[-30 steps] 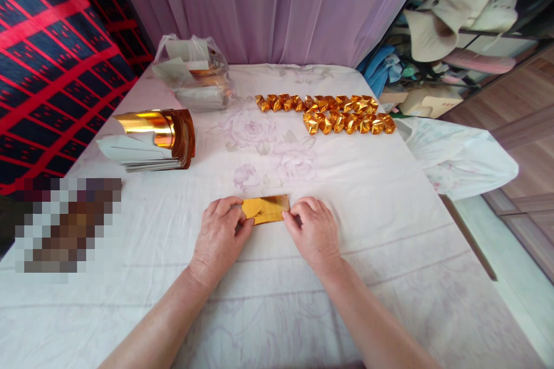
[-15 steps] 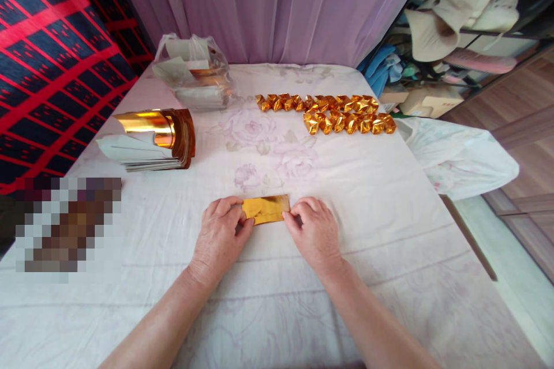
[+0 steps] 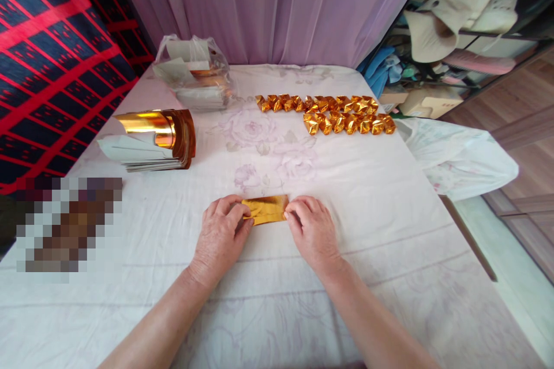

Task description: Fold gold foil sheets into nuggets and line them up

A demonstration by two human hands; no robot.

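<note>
A folded strip of gold foil paper (image 3: pixel 266 209) lies flat on the white flowered tablecloth (image 3: pixel 355 196) near the front middle. My left hand (image 3: pixel 220 234) pinches its left end between thumb and fingers. My right hand (image 3: pixel 312 230) grips the right end, fingers curled over the corner. Both hands rest on the cloth, one at each end of the strip.
A stack of gold foil sheets (image 3: pixel 151 138) curls up at the left. Behind it stands a clear plastic bag (image 3: pixel 194 72) of more sheets. Two rows of folded gold pieces (image 3: pixel 329 112) lie at the back right. A blurred patch (image 3: pixel 67 225) sits at the left edge.
My right hand's fingers have shifted slightly left over the strip's right end, covering its corner. The left hand and the strip have barely moved.
</note>
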